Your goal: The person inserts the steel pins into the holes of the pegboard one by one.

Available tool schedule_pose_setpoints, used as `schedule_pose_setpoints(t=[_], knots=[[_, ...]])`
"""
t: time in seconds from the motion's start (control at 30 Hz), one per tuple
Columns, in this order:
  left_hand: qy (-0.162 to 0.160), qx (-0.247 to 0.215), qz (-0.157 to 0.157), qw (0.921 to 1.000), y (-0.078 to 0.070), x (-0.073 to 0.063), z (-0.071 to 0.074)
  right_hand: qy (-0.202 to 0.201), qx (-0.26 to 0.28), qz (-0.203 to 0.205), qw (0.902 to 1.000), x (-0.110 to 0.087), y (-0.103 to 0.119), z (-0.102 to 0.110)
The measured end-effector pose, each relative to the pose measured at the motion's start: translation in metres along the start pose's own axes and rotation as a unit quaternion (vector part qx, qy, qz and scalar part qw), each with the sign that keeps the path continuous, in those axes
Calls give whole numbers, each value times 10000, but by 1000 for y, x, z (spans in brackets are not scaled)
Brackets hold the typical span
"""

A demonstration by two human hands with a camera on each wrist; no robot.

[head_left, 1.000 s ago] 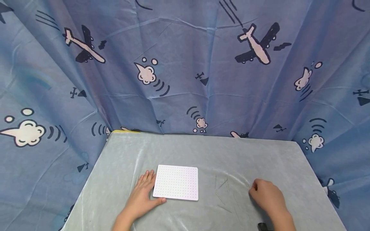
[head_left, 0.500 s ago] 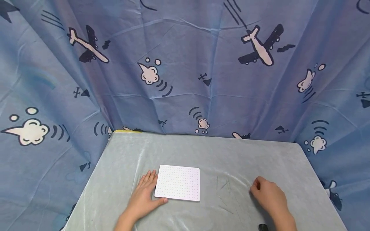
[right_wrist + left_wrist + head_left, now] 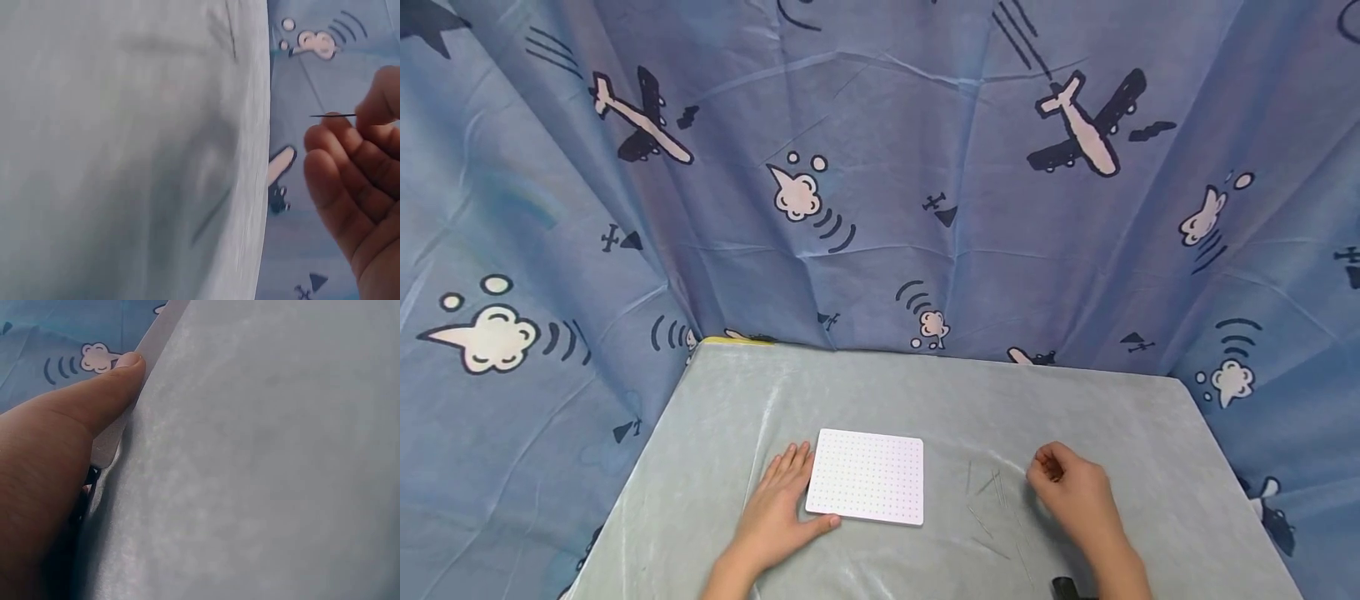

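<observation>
A white board (image 3: pixel 866 476) with a grid of small dots or holes lies flat on the grey-covered table. My left hand (image 3: pixel 775 511) rests at its left side, fingers straight along the left edge. In the left wrist view, the thumb (image 3: pixel 119 384) lies against the board's edge (image 3: pixel 159 334). My right hand (image 3: pixel 1072 492) is raised over the table, right of the board. Its thumb and index finger pinch a thin dark needle (image 3: pixel 333 115), whose pointed end sticks out. Between board and right hand, several thin needles (image 3: pixel 980 522) lie scattered.
The table (image 3: pixel 737 392) has a wrinkled grey cover. Beside the right wrist sits a small black object (image 3: pixel 1063 588). A blue curtain (image 3: pixel 865 167) with printed planes hangs behind the table and round its sides.
My right hand has lifted off the table and moved left towards the scattered needles, its fingertips pinched. The left hand stays at the board. The head view has shifted slightly.
</observation>
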State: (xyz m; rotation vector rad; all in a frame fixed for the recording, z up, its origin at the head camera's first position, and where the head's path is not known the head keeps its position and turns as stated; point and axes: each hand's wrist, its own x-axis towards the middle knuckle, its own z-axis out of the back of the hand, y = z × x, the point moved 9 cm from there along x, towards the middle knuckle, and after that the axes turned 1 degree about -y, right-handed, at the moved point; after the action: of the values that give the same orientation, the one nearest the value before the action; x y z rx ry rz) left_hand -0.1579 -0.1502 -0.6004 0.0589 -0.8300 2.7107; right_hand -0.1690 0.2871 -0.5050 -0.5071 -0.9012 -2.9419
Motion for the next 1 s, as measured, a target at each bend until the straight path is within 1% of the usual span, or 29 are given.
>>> schedule_pose_setpoints(t=[0.2,0.37,0.43,0.57,0.7,0.87,1.0], knots=[[-49,36,-16,10000,1,-2,0,-236,658,65,9975,6,25,-11],[-78,54,-66,9999,0,-1,1,-394,1232,438,9906,15,49,-19],[-75,55,-71,9999,-1,-1,1,-437,1375,599,9877,19,57,-22],[-54,53,-64,10000,-1,0,1,-469,1541,763,9840,23,70,-30],[-22,99,-60,9999,-2,1,1,-421,1657,783,9822,26,83,-40],[-56,81,-18,9999,-2,0,2,-208,1849,822,9791,30,102,-57],[27,41,55,10000,-1,-1,0,-35,2012,877,9756,31,117,-70]])
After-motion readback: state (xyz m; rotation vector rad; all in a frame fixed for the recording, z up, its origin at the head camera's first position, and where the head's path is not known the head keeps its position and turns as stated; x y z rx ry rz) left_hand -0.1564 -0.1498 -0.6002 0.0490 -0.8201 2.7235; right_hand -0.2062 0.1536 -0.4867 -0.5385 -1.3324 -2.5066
